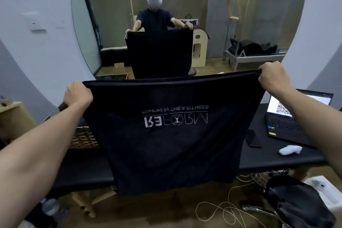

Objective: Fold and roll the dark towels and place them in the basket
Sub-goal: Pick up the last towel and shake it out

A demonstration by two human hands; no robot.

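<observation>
Towel [172, 135]: hangs spread above the table [277, 159], ready for folding.
Left hand [77, 94]: clenches one top corner.
Right hand [272, 77]: clenches the other.

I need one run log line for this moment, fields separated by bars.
left hand: grips top corner | right hand: grips other corner | dark printed towel: spread, hanging, unfolded | woven basket: behind towel
</observation>
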